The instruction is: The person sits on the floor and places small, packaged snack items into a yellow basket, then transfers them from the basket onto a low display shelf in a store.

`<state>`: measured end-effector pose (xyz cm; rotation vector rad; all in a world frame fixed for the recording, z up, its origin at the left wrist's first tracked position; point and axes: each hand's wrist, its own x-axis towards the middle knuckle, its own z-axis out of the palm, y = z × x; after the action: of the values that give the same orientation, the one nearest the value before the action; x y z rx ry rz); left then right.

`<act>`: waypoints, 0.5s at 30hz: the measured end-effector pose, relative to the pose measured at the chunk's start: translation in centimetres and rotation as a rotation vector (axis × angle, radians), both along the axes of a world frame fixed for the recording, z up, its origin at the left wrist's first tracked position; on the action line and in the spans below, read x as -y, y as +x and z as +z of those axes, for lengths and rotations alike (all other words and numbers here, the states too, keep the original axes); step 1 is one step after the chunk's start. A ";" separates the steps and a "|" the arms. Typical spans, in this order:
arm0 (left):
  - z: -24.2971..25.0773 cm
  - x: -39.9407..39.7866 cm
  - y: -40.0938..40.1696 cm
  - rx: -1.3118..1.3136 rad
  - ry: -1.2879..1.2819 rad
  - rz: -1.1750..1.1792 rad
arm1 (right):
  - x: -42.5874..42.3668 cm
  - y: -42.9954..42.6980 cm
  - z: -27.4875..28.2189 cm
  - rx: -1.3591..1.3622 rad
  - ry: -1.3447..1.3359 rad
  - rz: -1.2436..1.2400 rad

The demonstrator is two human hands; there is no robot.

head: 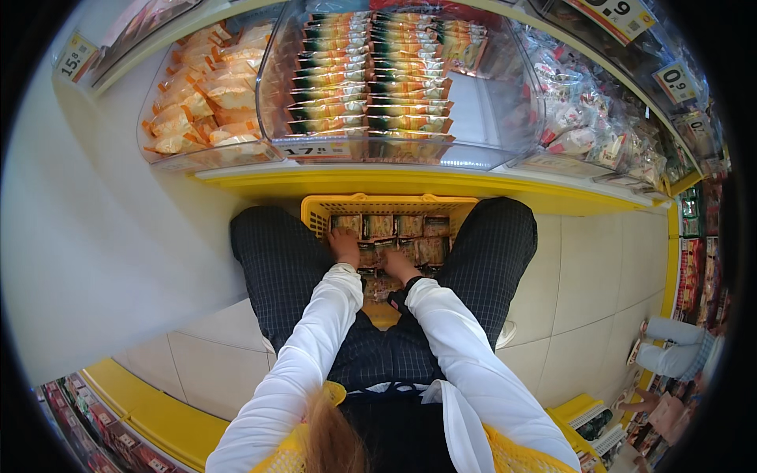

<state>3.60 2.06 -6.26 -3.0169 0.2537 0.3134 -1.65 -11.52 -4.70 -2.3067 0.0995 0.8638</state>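
Between my knees a yellow plastic shopping basket stands on the floor. Rows of small, flat, dark-and-tan snack packets fill much of it. My left hand reaches over the packets near the basket's left side. To its right, lower in the basket, my right hand has its fingers down among the middle packets. The fingertips of both hands are blurred or hidden, so I cannot tell whether either one grips a packet.
Ahead, a clear shelf bin holds upright rows of orange-and-green packets. Orange-printed bags fill the bin to its left, with wrapped snacks to its right. A white panel stands at my left. Other people are at far right.
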 end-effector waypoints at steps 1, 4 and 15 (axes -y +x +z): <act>0.1 -0.4 0.5 -0.068 0.064 0.005 | 0.1 0.0 0.4 0.003 -0.001 -0.005; 0.2 -0.8 1.4 -0.153 0.122 -0.011 | 0.1 0.2 1.3 -0.007 0.031 -0.035; 2.1 -0.5 2.2 -0.140 -0.047 -0.169 | 0.6 0.6 0.2 -0.047 -0.122 -0.001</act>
<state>5.79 2.55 -4.15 -2.9961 0.5315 0.5097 -1.07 -12.14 -4.51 -2.3998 0.1781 0.9345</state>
